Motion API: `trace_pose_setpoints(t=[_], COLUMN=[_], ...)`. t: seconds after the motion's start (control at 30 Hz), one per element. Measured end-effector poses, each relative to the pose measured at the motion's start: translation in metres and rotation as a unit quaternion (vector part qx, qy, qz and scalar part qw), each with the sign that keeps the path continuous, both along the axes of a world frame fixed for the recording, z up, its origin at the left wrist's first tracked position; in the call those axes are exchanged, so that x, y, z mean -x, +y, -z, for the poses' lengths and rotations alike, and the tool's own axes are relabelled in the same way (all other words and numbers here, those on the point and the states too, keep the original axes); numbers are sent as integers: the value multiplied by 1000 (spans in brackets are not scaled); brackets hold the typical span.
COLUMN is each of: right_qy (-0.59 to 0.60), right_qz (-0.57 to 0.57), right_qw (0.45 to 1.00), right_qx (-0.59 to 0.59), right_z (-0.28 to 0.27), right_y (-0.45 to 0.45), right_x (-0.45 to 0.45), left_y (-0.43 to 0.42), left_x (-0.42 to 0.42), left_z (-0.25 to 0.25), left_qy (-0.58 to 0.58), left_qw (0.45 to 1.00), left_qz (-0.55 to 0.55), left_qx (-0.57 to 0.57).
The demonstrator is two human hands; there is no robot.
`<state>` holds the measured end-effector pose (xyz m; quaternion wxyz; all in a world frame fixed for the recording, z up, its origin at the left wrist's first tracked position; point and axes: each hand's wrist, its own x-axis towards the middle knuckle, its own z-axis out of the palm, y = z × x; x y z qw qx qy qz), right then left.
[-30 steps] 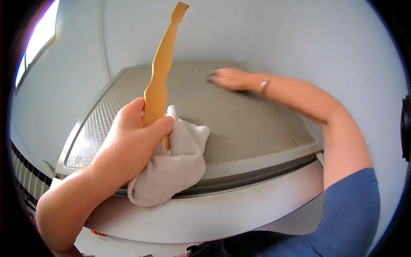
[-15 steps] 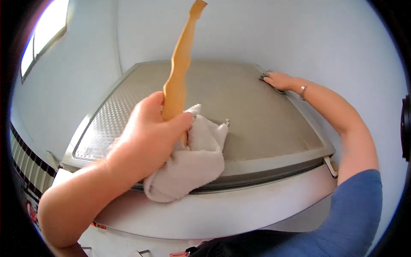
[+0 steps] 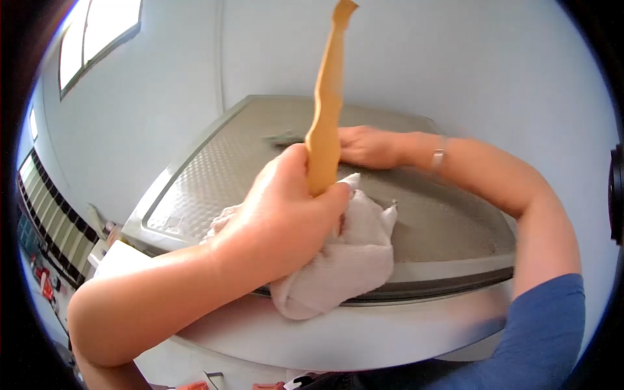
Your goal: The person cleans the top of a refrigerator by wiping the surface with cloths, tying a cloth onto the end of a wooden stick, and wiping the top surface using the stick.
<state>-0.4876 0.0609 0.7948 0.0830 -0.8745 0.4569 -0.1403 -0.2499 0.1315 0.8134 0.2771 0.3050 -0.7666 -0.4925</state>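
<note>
My left hand [image 3: 292, 208] is closed round a yellow-tan wooden stick [image 3: 327, 110] with a wavy outline, which points up. The same hand holds a bunched white cloth [image 3: 344, 266], which hangs over the front edge of a grey textured top surface [image 3: 442, 214]. Beyond it my right hand [image 3: 370, 147] lies on the surface, partly behind the stick, with its fingers pressed on a thin greenish cloth [image 3: 286, 138]. That cloth is blurred and shows to the left of the stick.
A pale wall [image 3: 416, 58] stands behind and to the right of the surface. At the upper left is a bright window [image 3: 104, 39]. Below it hangs a black-and-cream striped thing [image 3: 55, 214]. Red items [image 3: 47, 286] lie at the lower left.
My right hand went to the far right corner of the surface, then back left with the greenish cloth. The view has turned left, so the stick and white cloth appear further right.
</note>
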Motion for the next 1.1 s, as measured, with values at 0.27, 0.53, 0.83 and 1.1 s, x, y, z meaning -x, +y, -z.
trace_pose_setpoints(t=[0.27, 0.53, 0.83, 1.1], right_qy=[51, 14, -10, 32], right_qz=[357, 58, 329, 88], right_qw=[931, 997, 942, 993], right_qx=[-53, -45, -57, -74], right_z=[-18, -23, -33, -43], right_y=[11, 62, 142, 215], right_x=[132, -2, 42, -16], left_y=[2, -7, 3, -12], left_x=[33, -8, -18, -29], left_z=[2, -10, -22, -22], left_qy=[-20, -34, -18, 11], left_qw=[997, 997, 992, 998], left_qz=[5, -19, -28, -24], left_qx=[73, 69, 118, 55])
